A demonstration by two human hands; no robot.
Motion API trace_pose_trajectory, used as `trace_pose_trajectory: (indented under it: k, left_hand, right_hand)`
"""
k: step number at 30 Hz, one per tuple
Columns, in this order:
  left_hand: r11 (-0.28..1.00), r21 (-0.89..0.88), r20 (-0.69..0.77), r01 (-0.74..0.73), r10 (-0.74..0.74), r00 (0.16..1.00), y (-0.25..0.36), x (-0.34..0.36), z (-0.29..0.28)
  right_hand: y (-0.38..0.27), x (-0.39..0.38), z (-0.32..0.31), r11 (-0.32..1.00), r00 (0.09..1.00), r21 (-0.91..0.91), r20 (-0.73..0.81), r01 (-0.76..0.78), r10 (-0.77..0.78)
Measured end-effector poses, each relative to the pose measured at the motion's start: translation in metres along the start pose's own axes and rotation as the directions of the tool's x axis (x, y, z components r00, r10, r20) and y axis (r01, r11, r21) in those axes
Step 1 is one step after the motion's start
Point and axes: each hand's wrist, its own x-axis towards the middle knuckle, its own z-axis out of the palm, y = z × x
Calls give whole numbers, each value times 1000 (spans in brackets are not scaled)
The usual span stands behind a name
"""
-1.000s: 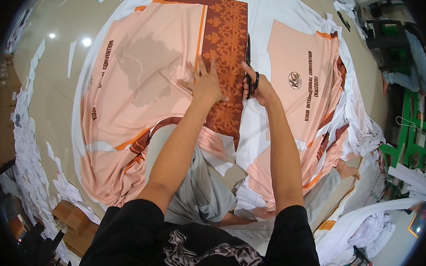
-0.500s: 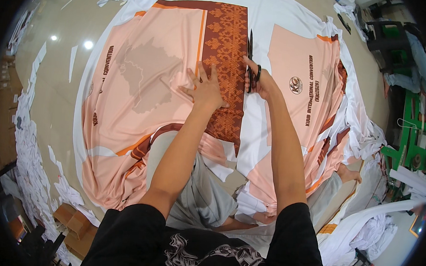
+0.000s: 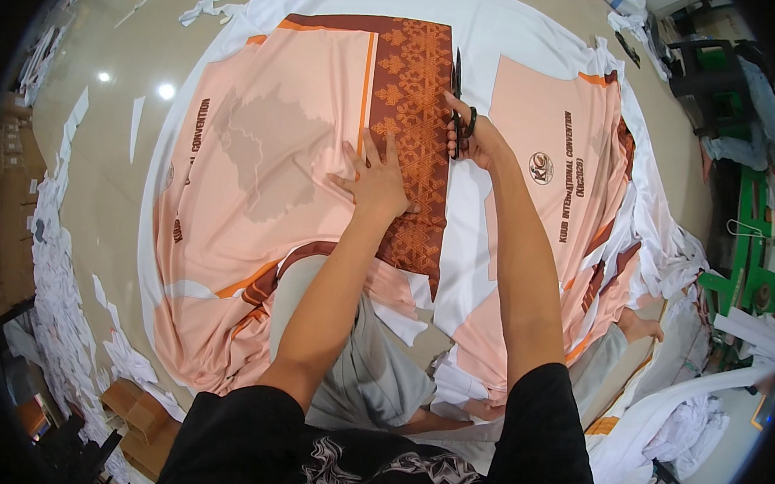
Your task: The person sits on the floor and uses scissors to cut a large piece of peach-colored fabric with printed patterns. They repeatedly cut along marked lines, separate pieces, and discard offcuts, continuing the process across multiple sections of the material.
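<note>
At the middle of the scene, the brown-and-orange band (image 3: 420, 95) lies flat along the right side of the left panel (image 3: 338, 90), with an orange stripe (image 3: 369, 74) between them. Scissors (image 3: 457, 75) lie along the band's right edge, points toward the far side. Whether the blades are parted cannot be told.

The right hand (image 3: 478, 142) is closed round the scissors' handles. The left hand (image 3: 378, 187) is spread wide, palm down, across the stripe and onto the band, left of and nearer than the blades.

Assessment: the blades appear well aligned with the edge. For a clean line, they should run parallel to the band, with the under-blade low and strokes long and even. The left hand should press the cloth flat, fingers clear of the blades; slack could make the cut wander.

White cloth (image 3: 481, 45) shows right of the band, parting it from the right panel (image 3: 534, 118).

Further out, grey trousers (image 3: 364, 363) occupy the near side. White scraps (image 3: 61, 286) and a box (image 3: 137, 413) lie left on the floor (image 3: 117, 210); a green frame (image 3: 759, 261) stands right.
</note>
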Motion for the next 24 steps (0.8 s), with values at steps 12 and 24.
trace_pose_trajectory:
  k: [12, 24]
  left_hand:
    - [999, 26, 24, 25, -26, 999, 5, -3, -8]
    - [999, 15, 18, 33, -33, 999, 6, -1, -4]
  right_hand:
    - [-15, 34, -4, 997, 1000, -69, 16, 22, -21]
    - [-44, 61, -7, 991, 997, -120, 41, 64, -59]
